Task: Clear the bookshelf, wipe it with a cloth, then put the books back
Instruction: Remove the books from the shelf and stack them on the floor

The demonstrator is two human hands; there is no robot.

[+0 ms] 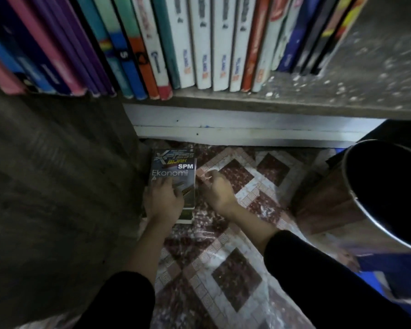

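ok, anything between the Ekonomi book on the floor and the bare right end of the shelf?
Nothing visible. The Ekonomi book lies on the floor under the left hand; the shelf above is bare right of the row of books. The metal bucket stands off to the right.

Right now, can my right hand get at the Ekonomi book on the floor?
Probably yes. The right hand is just beside the right edge of the Ekonomi book, with only floor around it. The left hand rests on the cover, leaving that edge free.
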